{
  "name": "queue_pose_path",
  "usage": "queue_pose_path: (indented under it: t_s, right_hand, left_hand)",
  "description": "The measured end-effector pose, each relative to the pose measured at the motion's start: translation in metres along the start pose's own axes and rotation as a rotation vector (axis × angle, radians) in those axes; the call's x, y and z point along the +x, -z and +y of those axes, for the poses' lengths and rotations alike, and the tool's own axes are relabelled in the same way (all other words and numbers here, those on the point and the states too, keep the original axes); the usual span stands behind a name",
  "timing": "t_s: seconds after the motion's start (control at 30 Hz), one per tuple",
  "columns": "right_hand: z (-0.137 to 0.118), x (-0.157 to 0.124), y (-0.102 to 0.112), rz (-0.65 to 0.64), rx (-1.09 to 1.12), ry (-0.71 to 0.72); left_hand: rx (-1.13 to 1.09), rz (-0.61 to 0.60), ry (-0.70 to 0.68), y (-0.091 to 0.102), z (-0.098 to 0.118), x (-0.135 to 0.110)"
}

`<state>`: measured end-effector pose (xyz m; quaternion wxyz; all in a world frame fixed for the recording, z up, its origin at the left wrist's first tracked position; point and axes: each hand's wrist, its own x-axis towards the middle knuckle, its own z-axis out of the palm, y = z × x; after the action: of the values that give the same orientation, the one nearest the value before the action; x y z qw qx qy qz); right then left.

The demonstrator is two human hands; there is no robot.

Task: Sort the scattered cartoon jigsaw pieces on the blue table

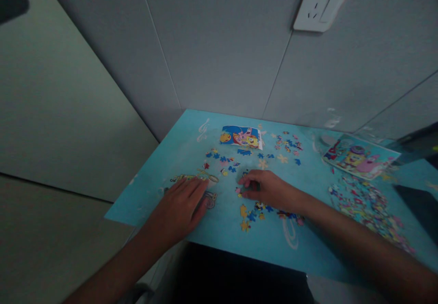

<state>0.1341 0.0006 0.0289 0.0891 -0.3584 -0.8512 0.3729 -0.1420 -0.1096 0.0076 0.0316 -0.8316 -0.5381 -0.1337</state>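
Note:
My left hand lies flat, palm down, fingers stretched out on the light blue table, holding nothing. My right hand rests further right with its fingers curled and pinched over small jigsaw pieces; what sits under the fingertips is too small to make out. Several loose blue, yellow and pink pieces lie scattered beyond both hands. A partly joined cartoon picture section lies near the table's far edge.
A cartoon puzzle box or picture card lies at the right, with a large heap of loose pieces in front of it. Grey wall panels rise behind the table, with a white power socket above. A dark object sits far right.

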Motion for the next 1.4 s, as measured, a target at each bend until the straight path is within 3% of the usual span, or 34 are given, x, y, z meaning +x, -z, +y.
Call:
queue_pose_path:
  t_s: [0.23,0.5,0.6,0.73,0.8,0.87,0.97,1.07,1.4]
  right_hand:
    - [-0.007,0.004,-0.006,0.011,-0.097,0.01]
    - [-0.012,0.001,-0.013,0.059,0.103,0.05]
    - [-0.008,0.003,-0.002,0.152,0.079,0.09]
    - [0.033,0.006,0.046,0.452,-0.117,0.005]
    - [0.066,0.005,0.077,0.656,-0.212,-0.148]
    - [0.101,0.004,0.104,0.775,-0.303,-0.32]
    - [0.14,0.006,0.128,0.795,-0.357,-0.449]
    - [0.16,0.013,0.135,0.777,-0.356,-0.48]
    - [0.167,0.028,0.132,0.738,-0.383,-0.481]
  left_hand:
    - [0.101,-0.016,-0.031,0.005,0.006,-0.003]
    - [0.19,-0.023,0.006,-0.006,-0.003,0.0]
    - [0.196,-0.015,-0.007,-0.011,-0.009,0.001]
    - [0.204,-0.006,-0.023,-0.016,-0.018,-0.001]
    - [0.2,-0.004,-0.029,-0.018,-0.022,-0.002]
    - [0.197,0.003,-0.029,-0.021,-0.024,-0.003]
    - [0.189,0.021,-0.036,-0.025,-0.025,-0.003]
    - [0.173,0.045,-0.053,-0.03,-0.025,-0.002]
    - [0.096,0.071,-0.04,-0.031,-0.026,-0.005]
